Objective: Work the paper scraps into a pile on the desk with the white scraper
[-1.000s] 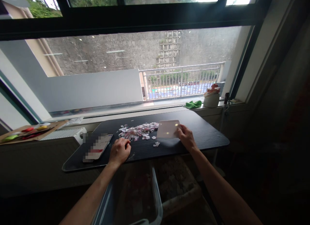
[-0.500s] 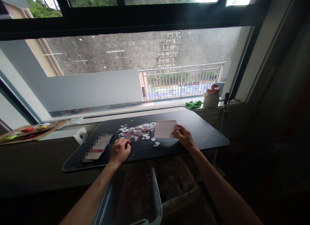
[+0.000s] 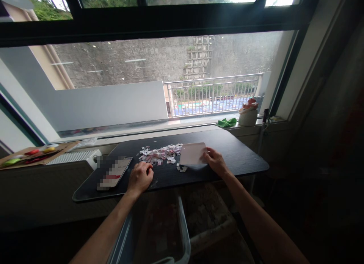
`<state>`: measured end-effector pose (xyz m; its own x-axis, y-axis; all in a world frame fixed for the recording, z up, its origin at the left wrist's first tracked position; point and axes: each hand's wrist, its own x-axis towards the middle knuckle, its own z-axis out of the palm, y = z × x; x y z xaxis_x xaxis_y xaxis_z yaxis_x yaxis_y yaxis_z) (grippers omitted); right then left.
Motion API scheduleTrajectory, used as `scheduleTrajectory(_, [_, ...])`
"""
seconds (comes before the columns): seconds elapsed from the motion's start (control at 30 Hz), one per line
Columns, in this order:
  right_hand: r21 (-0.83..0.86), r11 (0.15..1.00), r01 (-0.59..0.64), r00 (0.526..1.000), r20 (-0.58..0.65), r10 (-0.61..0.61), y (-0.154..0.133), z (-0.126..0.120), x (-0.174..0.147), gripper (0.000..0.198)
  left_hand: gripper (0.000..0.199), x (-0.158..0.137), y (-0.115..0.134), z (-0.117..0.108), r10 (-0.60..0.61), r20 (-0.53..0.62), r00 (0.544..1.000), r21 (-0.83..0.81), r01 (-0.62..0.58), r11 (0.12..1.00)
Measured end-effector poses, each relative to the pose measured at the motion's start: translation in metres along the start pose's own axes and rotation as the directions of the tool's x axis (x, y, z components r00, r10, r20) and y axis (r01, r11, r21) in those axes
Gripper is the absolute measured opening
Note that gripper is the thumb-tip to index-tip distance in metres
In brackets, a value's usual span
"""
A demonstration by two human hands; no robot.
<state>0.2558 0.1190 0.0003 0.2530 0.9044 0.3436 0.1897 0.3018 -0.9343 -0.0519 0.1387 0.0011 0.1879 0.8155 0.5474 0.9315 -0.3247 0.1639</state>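
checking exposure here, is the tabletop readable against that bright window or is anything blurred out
Head view: the window backlights the scene, so the dark table and lower room sink into shadow; the white card in the right hand and the paper scraps stay legible; the phone by the left hand is pixelated.

my only view sits on the head, facing forward and down at the table (image 3: 233,154) mid-frame, fairly near, window (image 3: 159,74) filling the upper frame.

No text, label, brand or number can be read anywhere. The phone (image 3: 114,173) on the dark surface (image 3: 241,157) has its screen blurred out, and any print on the small paper scraps (image 3: 159,154) is too tiny to make out.
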Motion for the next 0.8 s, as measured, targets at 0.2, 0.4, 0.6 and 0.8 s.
scheduleTrajectory(0.2, [-0.047, 0.999, -0.003, 1.0, 0.004, 0.004, -0.0051, -0.0028, -0.001, 0.035, 0.021, 0.0001, -0.0006, 0.0008, 0.003, 0.008, 1.0, -0.004, -0.003, 1.0])
scheduleTrajectory(0.4, [-0.137, 0.991, -0.006, 0.992, -0.126, -0.011, -0.0051, -0.0047, -0.0006, 0.038, 0.021, -0.0003, -0.0008, 0.0004, 0.0, 0.006, 1.0, -0.009, 0.0, 1.0])
scheduleTrajectory(0.6, [-0.163, 0.986, -0.033, 0.991, -0.131, 0.012, -0.0071, -0.0057, -0.0022, 0.037, 0.021, 0.0002, -0.0001, -0.0002, -0.003, 0.007, 1.0, -0.009, 0.003, 1.0])
scheduleTrajectory(0.8, [-0.173, 0.985, 0.0, 0.987, -0.158, -0.028, -0.0039, -0.0053, -0.0007, 0.039, 0.021, 0.0001, -0.0013, 0.0013, 0.011, 0.0, 1.0, -0.001, -0.011, 1.0])
